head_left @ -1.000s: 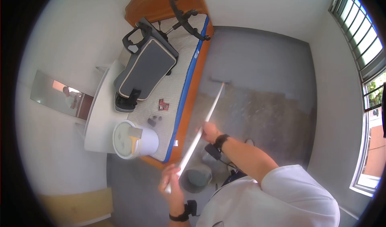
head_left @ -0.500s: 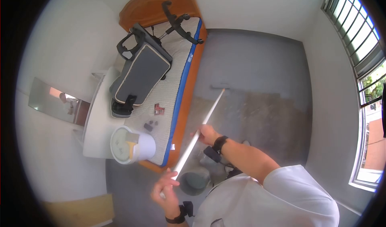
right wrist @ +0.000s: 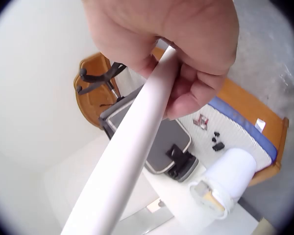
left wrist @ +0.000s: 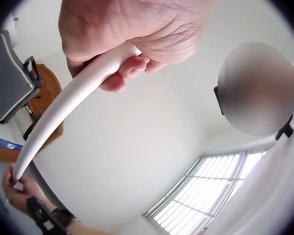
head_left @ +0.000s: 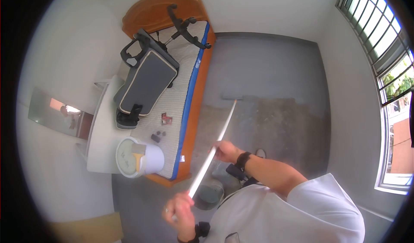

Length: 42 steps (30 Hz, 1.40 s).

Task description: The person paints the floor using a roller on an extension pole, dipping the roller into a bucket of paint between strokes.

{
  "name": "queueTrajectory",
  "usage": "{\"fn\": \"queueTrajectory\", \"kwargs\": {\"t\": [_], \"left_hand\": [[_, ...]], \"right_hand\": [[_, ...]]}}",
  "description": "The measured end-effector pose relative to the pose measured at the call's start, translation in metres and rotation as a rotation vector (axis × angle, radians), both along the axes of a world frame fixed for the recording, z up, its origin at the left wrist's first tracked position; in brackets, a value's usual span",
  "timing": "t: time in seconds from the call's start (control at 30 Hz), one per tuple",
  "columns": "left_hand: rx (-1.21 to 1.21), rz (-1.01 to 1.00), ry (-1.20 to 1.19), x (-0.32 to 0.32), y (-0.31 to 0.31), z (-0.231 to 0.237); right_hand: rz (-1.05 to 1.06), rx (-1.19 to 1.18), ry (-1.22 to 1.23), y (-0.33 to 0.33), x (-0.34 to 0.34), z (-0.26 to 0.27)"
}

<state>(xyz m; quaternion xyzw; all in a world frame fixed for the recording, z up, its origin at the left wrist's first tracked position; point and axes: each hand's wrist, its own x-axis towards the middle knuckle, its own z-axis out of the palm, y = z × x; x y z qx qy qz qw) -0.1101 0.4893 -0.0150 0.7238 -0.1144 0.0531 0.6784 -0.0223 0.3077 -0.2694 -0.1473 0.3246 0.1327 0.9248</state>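
In the head view a long white pole (head_left: 210, 159) slants across the room, with a paint roller head (head_left: 232, 98) at its far end on the grey floor. My left hand (head_left: 179, 210) grips the pole near its close end; the left wrist view shows the fingers curled round it. Further along, my right hand (head_left: 226, 151) holds the same pole, thumb and fingers wrapped about it in the right wrist view. The roller lies at the border between smooth grey paint (head_left: 263, 66) and a duller, brownish patch of floor (head_left: 280, 124).
A bed with a blue-edged mattress (head_left: 183, 113) runs along the left, bearing an overturned office chair (head_left: 148, 81). A lidded white bucket (head_left: 151, 159) carries a scraper-like tool (head_left: 138, 154). Another bucket (head_left: 210, 195) stands on the floor by my body. A barred window (head_left: 379, 23) is at right.
The roller head has come back over the floor towards me. Both hands keep their hold on the pole, and the left hand has drawn down and back. The head view has shifted slightly.
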Motion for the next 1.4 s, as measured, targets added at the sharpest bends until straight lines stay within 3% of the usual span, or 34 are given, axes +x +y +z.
{"fn": "queueTrajectory", "kwargs": {"t": [0.07, 0.17, 0.3, 0.53, 0.77, 0.87, 0.93, 0.97, 1.03, 1.1, 1.2, 1.3, 1.37, 1.4], "left_hand": [[-0.005, -0.125, -0.137, -0.010, 0.021, 0.009], [-0.040, -0.066, -0.135, -0.013, 0.027, 0.020], [-0.047, 0.035, 0.010, 0.006, 0.013, 0.007], [-0.070, -0.026, 0.025, 0.047, -0.038, -0.020], [-0.028, 0.030, -0.009, 0.002, -0.010, 0.008], [0.096, -0.044, -0.028, -0.026, 0.007, 0.030], [0.327, -0.175, -0.232, -0.034, 0.014, 0.039], [0.325, -0.178, -0.231, -0.033, 0.011, 0.034], [-0.011, -0.125, -0.135, -0.028, -0.001, 0.023], [0.044, -0.110, -0.111, -0.017, -0.016, 0.024], [-0.055, -0.039, 0.036, -0.001, -0.033, 0.011], [0.075, -0.126, 0.050, 0.003, -0.041, -0.006], [-0.006, -0.210, -0.012, -0.001, -0.041, -0.018], [-0.006, -0.262, -0.088, -0.004, -0.041, -0.020]], "right_hand": [[0.115, 0.008, 0.003, 0.006, -0.017, 0.028], [0.165, -0.037, 0.007, 0.012, -0.021, 0.041], [0.147, -0.112, 0.014, 0.008, 0.005, 0.006], [-0.001, -0.199, 0.060, -0.040, 0.049, -0.021], [0.107, -0.089, -0.013, -0.029, -0.026, 0.012], [0.133, -0.077, 0.024, -0.021, -0.056, 0.038], [0.184, -0.065, 0.031, -0.023, -0.069, 0.056], [0.181, -0.067, 0.033, -0.024, -0.067, 0.054], [0.157, -0.133, 0.036, -0.025, -0.057, 0.047], [0.101, -0.125, 0.046, -0.027, -0.043, 0.036], [-0.016, -0.180, 0.027, -0.035, -0.023, 0.007], [-0.101, -0.227, 0.115, -0.048, -0.017, 0.005], [-0.074, -0.442, -0.032, -0.057, -0.023, 0.004], [-0.063, -0.420, -0.053, -0.060, -0.027, 0.004]]}}
